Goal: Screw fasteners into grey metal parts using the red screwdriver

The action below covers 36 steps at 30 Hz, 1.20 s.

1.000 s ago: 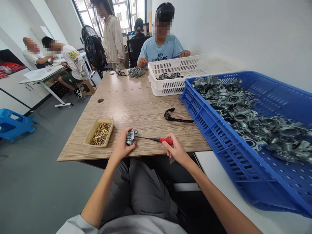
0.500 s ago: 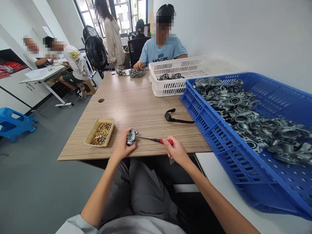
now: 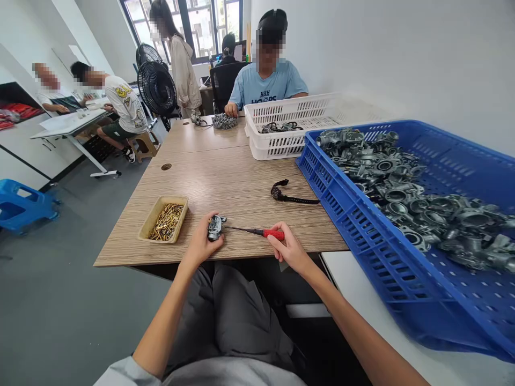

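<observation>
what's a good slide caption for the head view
Left hand holding a carburetor body, right hand aiming a red-handled screwdriver at it.

The table (image 3: 209,177) is showing a hole (image 3: 166,167) near its left edge. A tray (image 3: 173,200) is resting at the front left, a watch (image 3: 276,192) is lying to the right, a white crate (image 3: 253,145) is standing behind it, and metal parts (image 3: 224,122) are sitting at the far end.

Head cam faces fwd/dn over hands (image 3: 199,242) (image 3: 292,249) & tbl (image 3: 225,177).
</observation>
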Tool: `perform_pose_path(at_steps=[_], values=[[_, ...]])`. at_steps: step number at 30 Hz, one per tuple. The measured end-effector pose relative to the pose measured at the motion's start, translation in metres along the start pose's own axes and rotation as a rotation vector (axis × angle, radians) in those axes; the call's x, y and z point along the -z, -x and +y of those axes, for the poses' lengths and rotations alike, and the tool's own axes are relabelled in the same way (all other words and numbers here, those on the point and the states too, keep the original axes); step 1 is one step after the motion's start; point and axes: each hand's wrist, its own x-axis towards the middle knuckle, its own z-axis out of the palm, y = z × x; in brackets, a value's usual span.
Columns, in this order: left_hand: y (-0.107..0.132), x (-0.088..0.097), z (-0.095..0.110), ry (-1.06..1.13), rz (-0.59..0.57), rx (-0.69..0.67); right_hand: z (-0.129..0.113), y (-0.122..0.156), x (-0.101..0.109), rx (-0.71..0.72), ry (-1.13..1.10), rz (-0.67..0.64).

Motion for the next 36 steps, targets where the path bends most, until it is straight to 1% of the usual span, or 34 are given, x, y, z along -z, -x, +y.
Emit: perform_pose_path(at_steps=[8,18,29,36], values=[[-0.0003,-0.0001,-0.0010,-0.002,-0.005,-0.006,0.0067,-0.0044,-0.0012,-0.018,0.054,0.038],[-0.0003,-0.0008,-0.0026,0.011,-0.009,0.002,0.0014,-0.0035,-0.0028,-0.047,0.105,0.076],[0.0000,-0.0004,-0.0014,0.000,-0.002,-0.009,0.0042,-0.0036,-0.0020,-0.048,0.090,0.058],[-0.0004,-0.0003,-0.0010,0.015,-0.002,-0.013,0.0059,-0.0031,0.0004,0.009,0.009,0.001]])
